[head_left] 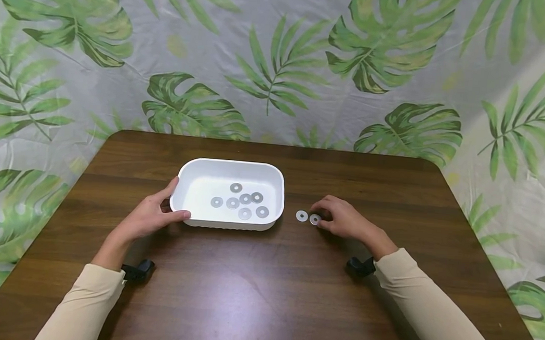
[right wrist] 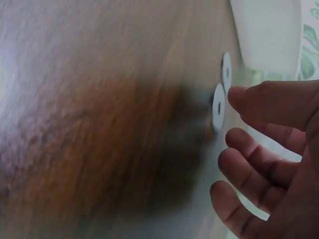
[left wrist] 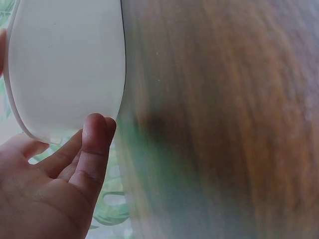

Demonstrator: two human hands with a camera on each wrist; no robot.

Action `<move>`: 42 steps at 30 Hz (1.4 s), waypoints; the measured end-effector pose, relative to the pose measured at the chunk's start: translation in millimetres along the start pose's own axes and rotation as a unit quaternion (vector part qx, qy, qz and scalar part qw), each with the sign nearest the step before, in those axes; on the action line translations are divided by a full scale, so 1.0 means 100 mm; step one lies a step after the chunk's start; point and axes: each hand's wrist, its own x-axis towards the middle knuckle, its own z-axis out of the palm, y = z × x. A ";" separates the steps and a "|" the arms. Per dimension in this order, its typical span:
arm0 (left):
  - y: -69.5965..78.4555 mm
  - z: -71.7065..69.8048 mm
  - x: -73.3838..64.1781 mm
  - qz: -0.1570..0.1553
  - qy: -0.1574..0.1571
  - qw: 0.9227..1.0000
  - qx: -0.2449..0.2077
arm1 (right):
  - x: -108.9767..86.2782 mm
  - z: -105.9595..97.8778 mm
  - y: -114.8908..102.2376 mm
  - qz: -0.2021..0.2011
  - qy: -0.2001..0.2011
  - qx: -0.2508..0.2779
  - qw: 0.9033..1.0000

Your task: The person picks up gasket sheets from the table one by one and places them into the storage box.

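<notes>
A white plastic bin (head_left: pixel 227 224) stands on the table, with several metal washers (head_left: pixel 245 199) lying flat inside it. My left hand (head_left: pixel 150 212) grips the bin's left end, thumb along the near rim and fingers at the far left corner. In the left wrist view that hand (left wrist: pixel 60 184) holds the bin's wall (left wrist: pixel 67 74). To the right of the bin, my right hand (head_left: pixel 344 218) has thumb and index finger at opposite edges of a washer (head_left: pixel 313 220), pinching it at the tabletop. Another washer (head_left: pixel 299 218) lies just left of it.
The brown wooden table (head_left: pixel 247 283) has rounded far corners. Behind it hangs a leaf-patterned cloth (head_left: pixel 289 51). A dark wrist camera (head_left: pixel 139 271) sits on the left wrist and another wrist camera (head_left: pixel 359 267) on the right.
</notes>
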 end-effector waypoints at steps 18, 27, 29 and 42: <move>0.00 -0.01 0.00 -0.010 0.000 1.000 0.004 | 0.13 0.03 0.03 0.002 -0.022 -0.024 0.999; -0.01 0.00 0.01 -0.005 0.000 1.000 0.009 | 0.11 0.03 0.07 0.014 -0.021 0.014 1.000; -0.01 0.00 0.01 -0.004 0.000 1.000 0.010 | 0.09 0.03 0.07 0.026 -0.028 0.035 0.999; 0.00 0.00 0.01 0.007 -0.001 1.000 -0.008 | 0.06 0.00 0.07 0.002 -0.033 0.025 0.999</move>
